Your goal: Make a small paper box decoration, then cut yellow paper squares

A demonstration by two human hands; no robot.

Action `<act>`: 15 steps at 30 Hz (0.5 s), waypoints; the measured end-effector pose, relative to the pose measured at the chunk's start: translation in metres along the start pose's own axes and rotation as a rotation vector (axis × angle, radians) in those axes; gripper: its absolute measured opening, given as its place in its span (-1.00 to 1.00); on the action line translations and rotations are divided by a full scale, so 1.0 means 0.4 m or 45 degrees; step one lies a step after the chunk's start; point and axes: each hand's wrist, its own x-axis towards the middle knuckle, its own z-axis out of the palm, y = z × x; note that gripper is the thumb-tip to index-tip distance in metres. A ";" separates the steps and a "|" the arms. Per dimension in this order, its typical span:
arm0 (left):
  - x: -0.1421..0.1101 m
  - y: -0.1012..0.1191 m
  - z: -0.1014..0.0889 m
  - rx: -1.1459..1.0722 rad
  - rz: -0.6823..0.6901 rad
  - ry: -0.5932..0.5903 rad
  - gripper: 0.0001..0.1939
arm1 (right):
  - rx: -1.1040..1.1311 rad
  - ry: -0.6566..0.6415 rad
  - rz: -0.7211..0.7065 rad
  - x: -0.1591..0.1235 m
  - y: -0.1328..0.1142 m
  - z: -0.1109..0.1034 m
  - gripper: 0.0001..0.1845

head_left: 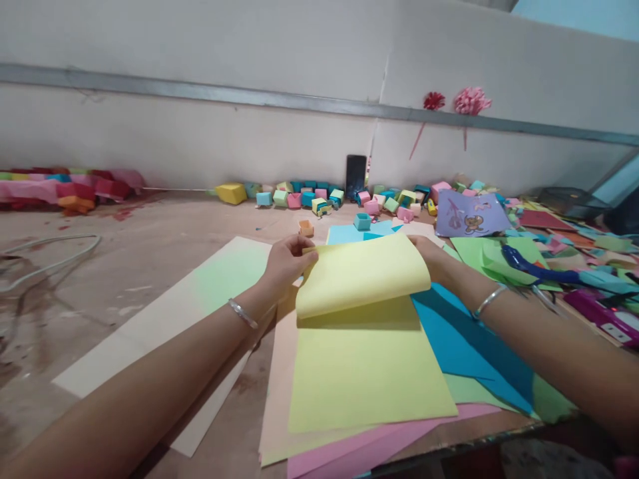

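Note:
A sheet of yellow paper (364, 273) is bent over so that its far part curls above another yellow surface lying flat. My left hand (290, 259) pinches the upper left corner between thumb and fingers. At the right side, my right hand (428, 256) grips the same sheet from behind; the curl hides most of its fingers. Beneath lie blue paper (454, 332), peach paper (277, 399) and pink paper (349, 449). Long white sheets (150, 332) rest left of the stack.
Small folded paper boxes (294, 198) line the wall, with a phone (356, 176) upright among them. A blue-handled tool (534, 266), a purple device (599, 316) and paper scraps crowd the right. A white cable (64, 238) lies at left. The table's front edge is near the stack.

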 end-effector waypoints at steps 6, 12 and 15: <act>-0.008 0.000 -0.005 -0.063 0.013 0.124 -0.51 | -0.124 -0.119 -0.008 0.079 -0.075 -0.001 -0.44; -0.007 -0.019 -0.004 -0.120 -0.014 0.169 -0.52 | -0.371 -0.144 -0.058 0.099 -0.015 0.007 -0.61; -0.001 -0.028 -0.001 -0.152 -0.040 0.183 -0.56 | -0.333 -0.173 -0.018 0.111 0.009 -0.003 -0.63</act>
